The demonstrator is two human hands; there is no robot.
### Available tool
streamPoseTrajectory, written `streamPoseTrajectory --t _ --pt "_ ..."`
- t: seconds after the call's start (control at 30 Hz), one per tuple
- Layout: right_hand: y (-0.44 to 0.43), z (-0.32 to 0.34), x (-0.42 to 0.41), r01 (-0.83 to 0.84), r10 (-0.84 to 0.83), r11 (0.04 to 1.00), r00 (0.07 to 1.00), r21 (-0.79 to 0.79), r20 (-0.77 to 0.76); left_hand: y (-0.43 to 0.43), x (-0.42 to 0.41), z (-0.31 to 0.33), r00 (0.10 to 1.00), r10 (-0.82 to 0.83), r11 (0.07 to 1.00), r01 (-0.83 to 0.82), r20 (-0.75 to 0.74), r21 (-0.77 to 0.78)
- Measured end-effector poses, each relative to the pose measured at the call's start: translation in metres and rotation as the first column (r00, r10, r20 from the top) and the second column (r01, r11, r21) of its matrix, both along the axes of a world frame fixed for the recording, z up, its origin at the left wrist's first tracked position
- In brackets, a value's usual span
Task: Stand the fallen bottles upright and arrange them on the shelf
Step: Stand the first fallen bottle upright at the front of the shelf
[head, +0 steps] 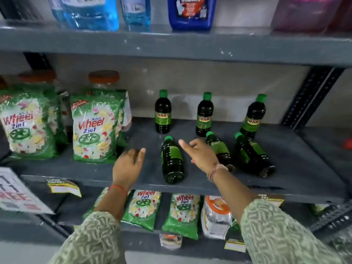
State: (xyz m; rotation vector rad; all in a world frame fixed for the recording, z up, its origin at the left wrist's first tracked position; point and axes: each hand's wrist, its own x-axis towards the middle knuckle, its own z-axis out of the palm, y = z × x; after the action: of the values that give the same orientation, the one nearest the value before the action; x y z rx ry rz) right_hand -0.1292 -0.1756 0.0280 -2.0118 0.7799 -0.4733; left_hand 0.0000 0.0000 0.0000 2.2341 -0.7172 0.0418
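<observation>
Three dark green bottles with green caps stand upright at the back of the grey middle shelf [297, 180]: a left bottle [162, 113], a middle bottle [204, 116] and a right bottle [252, 119]. In front of them three more lie on their sides, caps pointing to the back: the left fallen bottle [172, 161], the middle fallen bottle [222, 149], partly hidden by my right hand, and the right fallen bottle [253, 156]. My left hand [128, 163] hovers empty just left of the left fallen bottle. My right hand [202, 154] hovers empty between the left and middle fallen bottles, fingers apart.
Green Wheel detergent bags [94, 128] and orange-lidded jars [103, 80] fill the shelf's left part. Blue liquid bottles [91, 12] stand on the shelf above. More detergent bags [182, 212] sit on the shelf below. A perforated upright post [312, 98] bounds the right side.
</observation>
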Motion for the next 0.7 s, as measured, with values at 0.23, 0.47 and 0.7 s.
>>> streamPoseTrajectory --t 0.23,0.47,0.7 --pt "0.019 -0.026 0.052 0.068 0.023 0.958 0.951 0.28 -0.309 -0.003 0.034 -0.054 0.987 -0.151 0.911 0.163 -0.062 0.378" --pt "0.014 -0.046 0.069 0.19 -0.194 0.953 0.981 0.235 -0.006 -0.01 0.035 -0.067 0.982 -0.174 0.85 0.116 0.067 0.513" --pt "0.003 -0.06 0.067 0.196 -0.188 0.981 0.93 0.004 0.317 -0.011 0.038 -0.071 0.984 -0.161 0.853 0.098 0.08 0.512"
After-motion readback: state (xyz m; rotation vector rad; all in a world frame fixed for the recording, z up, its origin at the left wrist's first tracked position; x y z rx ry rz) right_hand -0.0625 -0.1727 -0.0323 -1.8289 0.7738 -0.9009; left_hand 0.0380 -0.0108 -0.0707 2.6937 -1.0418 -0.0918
